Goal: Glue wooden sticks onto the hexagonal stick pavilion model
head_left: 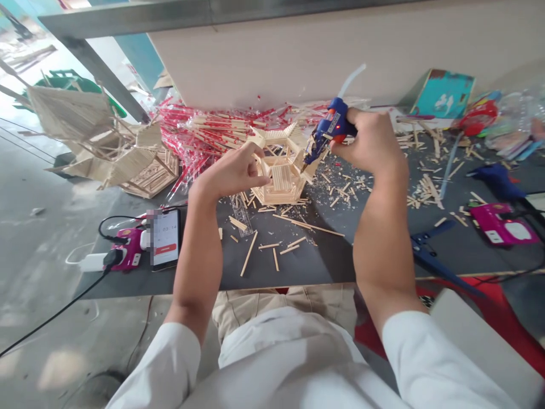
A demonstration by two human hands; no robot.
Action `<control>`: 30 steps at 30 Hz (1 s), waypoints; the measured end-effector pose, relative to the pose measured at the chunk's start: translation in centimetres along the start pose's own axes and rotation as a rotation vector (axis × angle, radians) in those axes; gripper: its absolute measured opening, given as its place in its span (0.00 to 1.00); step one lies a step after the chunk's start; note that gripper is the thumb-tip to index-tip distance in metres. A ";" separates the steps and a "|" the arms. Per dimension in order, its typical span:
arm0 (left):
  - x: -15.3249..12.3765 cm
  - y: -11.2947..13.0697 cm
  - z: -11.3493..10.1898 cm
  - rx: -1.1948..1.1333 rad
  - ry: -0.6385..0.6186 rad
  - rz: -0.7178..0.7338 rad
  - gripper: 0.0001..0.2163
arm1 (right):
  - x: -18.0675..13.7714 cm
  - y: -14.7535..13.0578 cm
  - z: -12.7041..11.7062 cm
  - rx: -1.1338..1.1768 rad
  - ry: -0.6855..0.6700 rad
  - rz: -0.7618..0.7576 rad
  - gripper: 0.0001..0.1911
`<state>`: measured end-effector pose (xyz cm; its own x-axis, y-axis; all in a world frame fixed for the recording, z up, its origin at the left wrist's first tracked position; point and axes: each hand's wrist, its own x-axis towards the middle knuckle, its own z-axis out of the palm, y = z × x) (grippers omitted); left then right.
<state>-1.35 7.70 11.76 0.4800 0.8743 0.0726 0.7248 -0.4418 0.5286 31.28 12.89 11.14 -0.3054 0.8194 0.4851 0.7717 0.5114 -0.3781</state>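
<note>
A small model made of thin wooden sticks point(281, 179) stands on the dark tabletop in front of me. My right hand point(374, 139) grips a blue hot glue gun point(327, 128) with a clear glue stick poking out of its back. The gun's nozzle points down at the model's right side; whether it touches is too small to tell. At the model's left side is my left hand point(238, 167), fingers curled and closed against its upper edge. What those fingers pinch, if anything, is hidden. Loose sticks point(249, 253) lie in front of the model.
A larger stick model point(97, 136) stands at the left. Behind are red-and-clear wrappers with sticks point(204, 128). A phone point(166, 238) and a magenta power strip point(128, 250) lie left. Rightward are blue pliers-like tool point(430, 250), another magenta strip point(502, 224) and stick scraps point(430, 190).
</note>
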 end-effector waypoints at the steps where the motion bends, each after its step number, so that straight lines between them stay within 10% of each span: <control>1: 0.0 0.1 0.0 -0.005 -0.005 -0.013 0.23 | -0.1 0.0 0.1 0.008 -0.016 0.005 0.12; 30: 0.2 -0.3 0.4 -0.097 -0.020 -0.088 0.25 | 0.7 0.3 1.7 0.053 -0.044 -0.001 0.11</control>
<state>-1.32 7.94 11.28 0.4269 0.9043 0.0054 0.7141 -0.3408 0.6114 30.36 14.10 10.07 -0.3311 0.8288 0.4510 0.7413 0.5242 -0.4192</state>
